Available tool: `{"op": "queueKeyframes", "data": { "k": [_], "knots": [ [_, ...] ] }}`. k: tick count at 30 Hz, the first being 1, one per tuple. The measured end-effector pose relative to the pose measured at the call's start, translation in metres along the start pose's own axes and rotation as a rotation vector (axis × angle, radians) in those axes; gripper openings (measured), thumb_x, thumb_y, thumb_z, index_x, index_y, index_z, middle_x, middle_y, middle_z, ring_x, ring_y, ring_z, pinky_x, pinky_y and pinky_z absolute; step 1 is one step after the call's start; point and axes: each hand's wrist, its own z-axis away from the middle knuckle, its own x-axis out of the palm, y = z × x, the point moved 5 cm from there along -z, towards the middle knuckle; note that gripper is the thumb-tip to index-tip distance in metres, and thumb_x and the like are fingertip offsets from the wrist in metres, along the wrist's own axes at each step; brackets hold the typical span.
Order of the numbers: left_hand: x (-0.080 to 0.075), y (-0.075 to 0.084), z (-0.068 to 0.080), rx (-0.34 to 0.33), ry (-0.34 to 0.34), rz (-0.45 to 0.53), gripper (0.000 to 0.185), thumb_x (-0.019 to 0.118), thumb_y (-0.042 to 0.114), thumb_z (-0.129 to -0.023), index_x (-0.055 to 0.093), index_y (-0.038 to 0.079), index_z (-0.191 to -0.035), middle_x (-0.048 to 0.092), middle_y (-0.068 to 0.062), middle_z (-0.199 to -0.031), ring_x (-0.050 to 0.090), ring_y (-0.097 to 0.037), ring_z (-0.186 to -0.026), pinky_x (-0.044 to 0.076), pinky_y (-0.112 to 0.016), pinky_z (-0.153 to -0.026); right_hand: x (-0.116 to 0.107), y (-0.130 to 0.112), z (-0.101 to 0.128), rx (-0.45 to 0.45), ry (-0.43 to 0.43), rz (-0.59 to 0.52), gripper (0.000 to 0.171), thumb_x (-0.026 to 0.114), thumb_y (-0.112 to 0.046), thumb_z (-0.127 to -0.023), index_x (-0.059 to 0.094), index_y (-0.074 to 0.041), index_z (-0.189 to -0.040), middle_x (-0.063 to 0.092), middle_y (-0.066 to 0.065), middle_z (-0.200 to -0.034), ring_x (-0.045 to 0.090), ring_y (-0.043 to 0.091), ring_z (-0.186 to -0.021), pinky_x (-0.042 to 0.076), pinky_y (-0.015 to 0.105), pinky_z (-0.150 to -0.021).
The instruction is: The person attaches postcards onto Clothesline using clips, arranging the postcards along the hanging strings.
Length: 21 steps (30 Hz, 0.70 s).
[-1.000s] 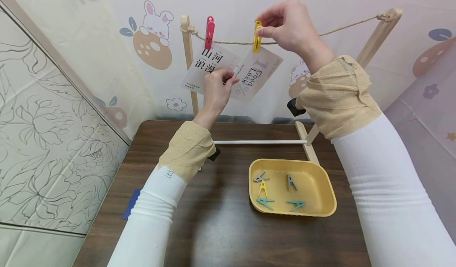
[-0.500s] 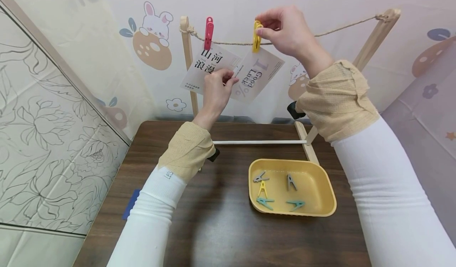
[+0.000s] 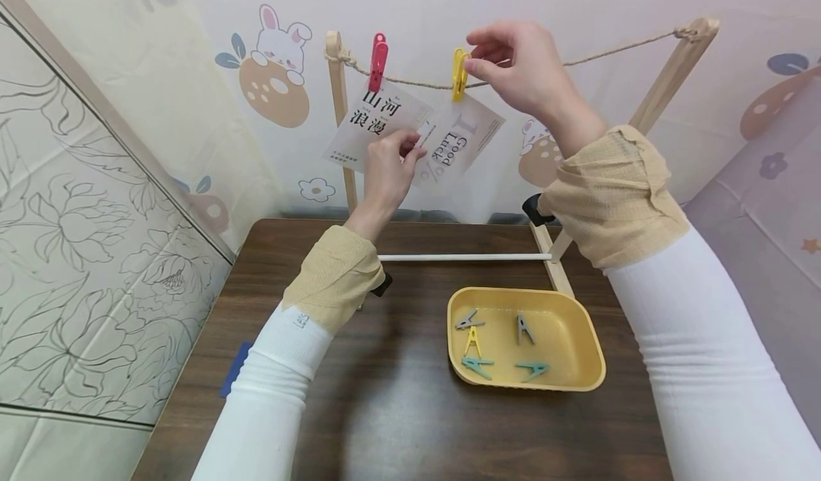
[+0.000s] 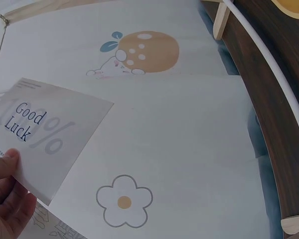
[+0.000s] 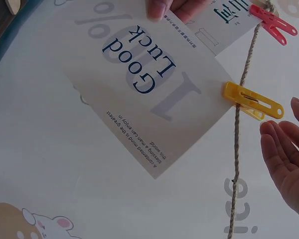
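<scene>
My right hand (image 3: 522, 68) hovers just beside the yellow peg (image 3: 458, 73), fingers loosely spread and gripping nothing; the right wrist view shows a gap between them. My left hand (image 3: 388, 164) pinches the lower corner of the Good Luck card (image 3: 458, 142), which hangs from that peg on the string (image 3: 616, 48), next to the card under the red peg (image 3: 378, 60).
</scene>
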Motion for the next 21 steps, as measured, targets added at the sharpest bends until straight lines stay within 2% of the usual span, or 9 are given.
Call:
{"op": "queueKeyframes", "data": {
  "k": [7,12,15,21],
  "knots": [
    [-0.001,-0.001,0.002,0.002,-0.011,0.001,0.02,0.064,0.008,-0.081,0.063,0.001,-0.099,0.065,-0.009,-0.089,0.058,-0.011,-0.073,0.045,-0.018,-0.063,-0.002,0.002,0.01,-0.043,0.08,-0.062,0.031,0.057,-0.015,-0.087,0.056,-0.002,-0.115,0.059,0.01,-0.104,0.054,0.011,-0.087,0.042,0.022,-0.082],
    [-0.001,-0.002,0.004,0.029,0.008,-0.008,0.021,0.064,0.008,-0.08,0.063,0.0,-0.099,0.066,-0.01,-0.087,0.058,-0.013,-0.072,0.044,-0.02,-0.062,-0.004,0.002,0.022,-0.078,0.18,-0.113,0.024,0.057,-0.011,-0.086,0.061,0.0,-0.107,0.06,0.006,-0.095,0.054,0.009,-0.082,0.044,0.02,-0.077],
    [-0.002,-0.003,0.005,0.039,0.016,0.003,0.021,0.065,0.007,-0.079,0.063,-0.001,-0.099,0.066,-0.01,-0.087,0.059,-0.014,-0.071,0.045,-0.02,-0.062,-0.005,0.002,0.031,-0.114,0.229,-0.116,0.021,0.057,-0.011,-0.086,0.063,0.0,-0.103,0.06,0.004,-0.092,0.054,0.008,-0.08,0.044,0.019,-0.074],
    [-0.004,-0.005,0.008,0.047,0.021,0.006,0.021,0.065,0.007,-0.08,0.063,-0.001,-0.099,0.066,-0.011,-0.087,0.059,-0.014,-0.071,0.045,-0.021,-0.061,-0.003,0.002,0.053,-0.201,0.285,-0.099,0.02,0.057,-0.011,-0.086,0.064,0.002,-0.099,0.064,0.01,-0.094,0.054,0.005,-0.078,0.045,0.018,-0.074]
  ]
}}
